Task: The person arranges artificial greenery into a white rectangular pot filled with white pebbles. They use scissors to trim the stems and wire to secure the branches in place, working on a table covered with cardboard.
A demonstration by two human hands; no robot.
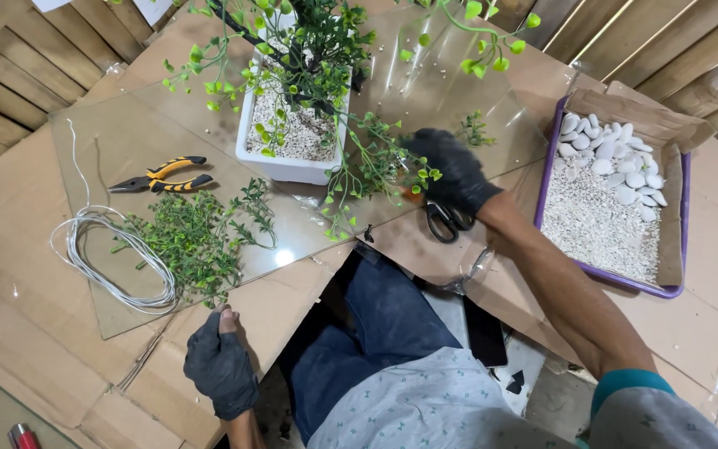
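Gloved and resting fingers-together on the cardboard edge, the left hand [219, 366] lies near loose green sprigs [197, 237], coiled white wire [105, 258] and pliers [164, 175], while the right hand [452, 170], arm stretched forward, closes on scissors [446, 220], handles toward the person, beside trailing branches of a white planter [292, 133].

A purple rectangular tray [680, 249] sits at the right, lined with an opened brown cardboard box [666, 125] whose flaps fold outward; it holds fine white gravel and larger white pebbles. 2 white paper sheets [153, 8] hang on the wooden wall at top left, cut off by the frame edge. No screens or signs show.
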